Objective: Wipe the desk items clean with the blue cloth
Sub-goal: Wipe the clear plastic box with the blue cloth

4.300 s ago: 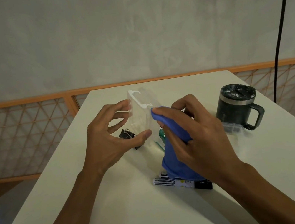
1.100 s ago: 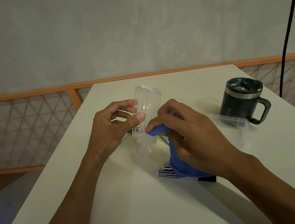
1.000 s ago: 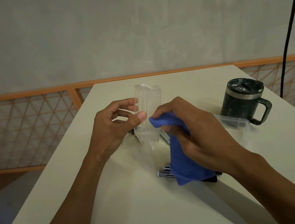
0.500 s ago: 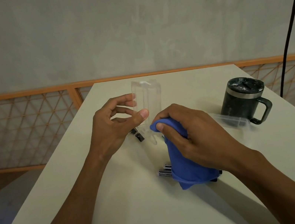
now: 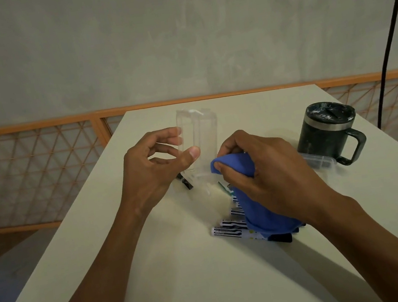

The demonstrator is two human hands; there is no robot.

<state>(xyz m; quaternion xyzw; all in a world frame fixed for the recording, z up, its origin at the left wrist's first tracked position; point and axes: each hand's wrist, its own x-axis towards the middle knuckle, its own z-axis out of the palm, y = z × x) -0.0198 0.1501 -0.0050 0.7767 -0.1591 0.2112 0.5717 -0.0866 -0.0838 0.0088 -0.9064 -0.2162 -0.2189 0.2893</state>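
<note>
Change: right hand and blue cloth are sitting lower than a second ago, down from the middle of the clear box to its lower end; the box is staying upright.
Left hand: is pinching the clear box by its left side, thumb on the near face and fingers curled behind, holding it upright above the middle of the tabletop.
Right hand: is gripping the bunched cloth, fingers curled round it and thumb lying over the fold, pressing it against the box's lower right end.
Blue cloth: is hanging from the right hand, its tail draping over the markers.
Markers: are lying side by side mid-tabletop, partly covered by the cloth.
Binder clip: is lying under the left thumb, mostly hidden.
Mug: is standing near the right edge, lid on, handle pointing right.
Clear lid: is lying just beside the mug's base.
Cable: is hanging down the wall beyond the right edge.
</note>
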